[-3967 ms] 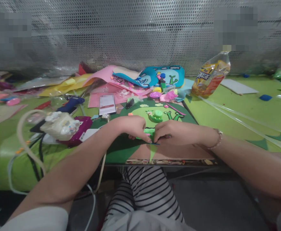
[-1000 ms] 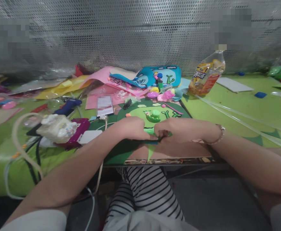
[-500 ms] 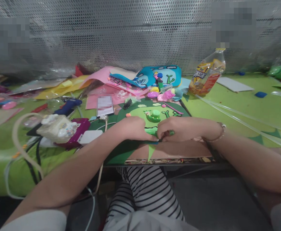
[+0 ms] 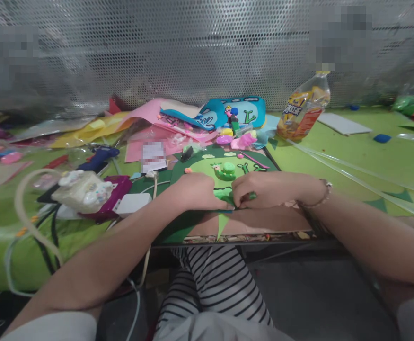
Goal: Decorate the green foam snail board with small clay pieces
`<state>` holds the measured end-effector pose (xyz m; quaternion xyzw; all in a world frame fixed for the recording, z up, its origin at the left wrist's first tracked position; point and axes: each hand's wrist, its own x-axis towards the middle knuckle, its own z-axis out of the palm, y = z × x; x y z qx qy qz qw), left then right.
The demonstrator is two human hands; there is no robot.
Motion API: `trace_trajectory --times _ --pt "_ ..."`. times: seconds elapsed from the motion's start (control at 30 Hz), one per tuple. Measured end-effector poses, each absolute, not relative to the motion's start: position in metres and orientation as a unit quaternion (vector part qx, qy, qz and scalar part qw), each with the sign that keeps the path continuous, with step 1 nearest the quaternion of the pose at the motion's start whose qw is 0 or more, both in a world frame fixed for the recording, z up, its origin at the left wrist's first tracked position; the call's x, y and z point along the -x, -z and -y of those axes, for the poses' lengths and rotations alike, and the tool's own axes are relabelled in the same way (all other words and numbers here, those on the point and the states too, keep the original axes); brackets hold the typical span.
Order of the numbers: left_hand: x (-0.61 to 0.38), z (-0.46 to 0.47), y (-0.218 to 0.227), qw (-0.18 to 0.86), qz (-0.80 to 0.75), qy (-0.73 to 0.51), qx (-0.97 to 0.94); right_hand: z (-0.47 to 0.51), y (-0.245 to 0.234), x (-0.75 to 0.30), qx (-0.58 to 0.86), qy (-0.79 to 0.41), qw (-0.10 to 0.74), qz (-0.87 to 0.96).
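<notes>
A green craft picture (image 4: 192, 166) lies at the table's front edge, with a raised clay snail (image 4: 228, 170) and curly green clay plants (image 4: 252, 167) on it. My left hand (image 4: 198, 190) rests on its lower left part, fingers curled and the thumb side stretched toward the bottom edge. From the other side my right hand (image 4: 259, 189) comes in with fingertips pinched together, almost touching the left. Whatever small piece sits between the fingertips is hidden. Between the hands shows a light green clay strip (image 4: 223, 193) with a dark outline.
Left of my arm stand a decorated cream box (image 4: 82, 192), a white adapter (image 4: 133, 203), cables and a blue glue gun (image 4: 98, 158). Behind lie a blue craft picture (image 4: 252, 111), pink sheets (image 4: 146, 118) and clay lumps (image 4: 224, 136). A plastic bottle (image 4: 301, 116) leans at back right.
Both hands stay at the picture's lower edge; the left thumb side shifts very slightly. The whole view slides a little to the left.
</notes>
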<state>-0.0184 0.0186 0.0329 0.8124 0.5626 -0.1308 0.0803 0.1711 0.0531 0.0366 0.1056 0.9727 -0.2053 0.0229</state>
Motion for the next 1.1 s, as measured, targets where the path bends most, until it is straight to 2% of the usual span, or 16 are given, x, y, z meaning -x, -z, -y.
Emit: trace_trajectory --times 1.1 --pt "0.0198 -0.0171 -0.0363 0.058 -0.553 0.097 -0.826 -0.055 -0.0446 -0.1777 -0.152 0.226 0.037 -0.961"
